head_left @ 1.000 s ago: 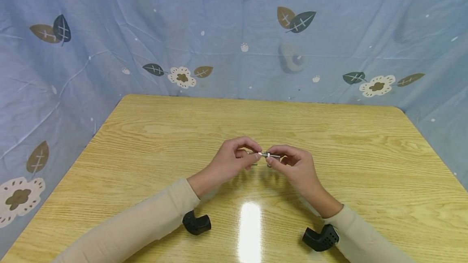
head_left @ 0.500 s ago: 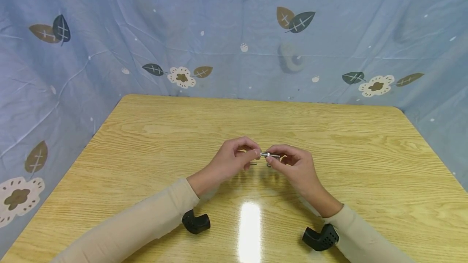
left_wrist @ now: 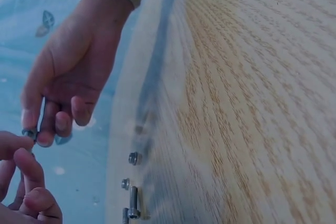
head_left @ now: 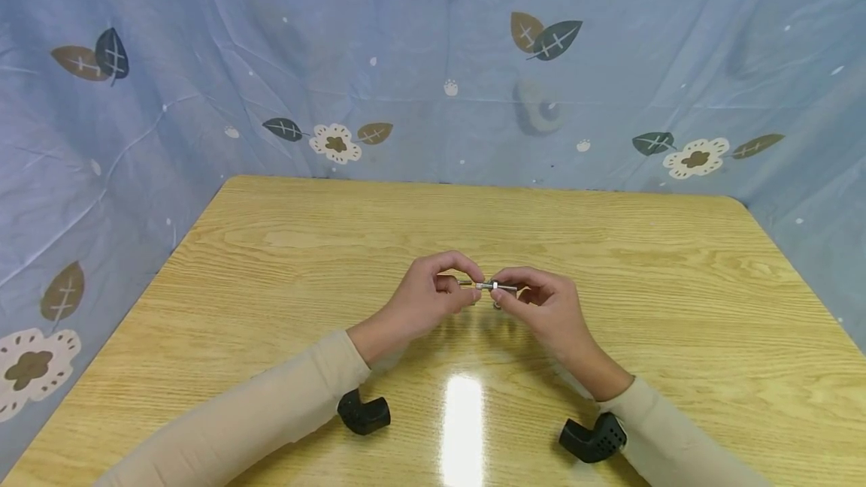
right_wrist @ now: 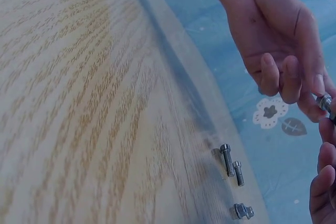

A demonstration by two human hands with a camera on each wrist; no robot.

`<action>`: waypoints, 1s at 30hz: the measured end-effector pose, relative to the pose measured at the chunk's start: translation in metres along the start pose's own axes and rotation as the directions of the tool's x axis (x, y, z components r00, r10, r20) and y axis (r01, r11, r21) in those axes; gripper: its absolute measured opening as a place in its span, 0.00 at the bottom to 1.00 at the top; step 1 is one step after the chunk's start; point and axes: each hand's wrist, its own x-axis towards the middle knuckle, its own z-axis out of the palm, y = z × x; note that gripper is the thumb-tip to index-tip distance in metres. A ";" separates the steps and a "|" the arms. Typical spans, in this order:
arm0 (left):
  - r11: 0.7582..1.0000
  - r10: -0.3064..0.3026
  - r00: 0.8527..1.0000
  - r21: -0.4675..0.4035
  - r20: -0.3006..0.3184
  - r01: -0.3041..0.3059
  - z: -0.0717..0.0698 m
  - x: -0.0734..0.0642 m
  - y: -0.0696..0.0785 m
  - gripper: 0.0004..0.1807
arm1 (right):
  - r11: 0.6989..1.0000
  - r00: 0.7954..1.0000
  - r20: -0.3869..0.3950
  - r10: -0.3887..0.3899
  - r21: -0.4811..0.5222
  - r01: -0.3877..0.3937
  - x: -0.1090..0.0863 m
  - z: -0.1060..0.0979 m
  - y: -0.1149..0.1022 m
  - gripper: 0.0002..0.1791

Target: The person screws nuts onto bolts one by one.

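Thumb and forefinger of my left hand [head_left: 421, 299] pinch the head end of a silver bolt [head_left: 485, 286], held level above the table in the head view. A nut [head_left: 495, 286] sits around its shank, gripped between the right hand's [head_left: 558, 310] thumb and fingertips. Past the nut, the shank sticks out rightward. In the left wrist view the nut [left_wrist: 30, 134] is at the right hand's [left_wrist: 79, 51] fingertips. The right wrist view has the bolt [right_wrist: 324, 102] at the left hand's [right_wrist: 278, 30] fingertips. Other fingers of both hands are curled.
On the wooden table [head_left: 433, 224] below the hands lie loose bolts [right_wrist: 227, 159] and nuts [left_wrist: 135, 158], partly hidden in the head view. Black wrist-mounted cameras [head_left: 365, 413] hang at both sleeves. A blue patterned cloth [head_left: 433, 58] surrounds the table's back and sides.
Left thumb and forefinger have shifted at the bolt's head, which shows more between them than half a second ago. The right hand stays nearly still on the nut.
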 end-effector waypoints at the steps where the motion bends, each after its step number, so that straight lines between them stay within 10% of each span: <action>1: 1.000 0.005 1.000 0.001 0.001 -0.005 0.000 0.000 0.000 0.08 | 1.000 1.000 0.000 -0.001 0.002 0.001 0.000 0.000 0.000 0.08; 30: 0.998 -0.059 0.998 -0.035 -0.008 0.058 0.002 -0.001 0.001 0.08 | 1.000 1.000 -0.008 -0.013 -0.007 0.013 -0.002 0.003 0.001 0.09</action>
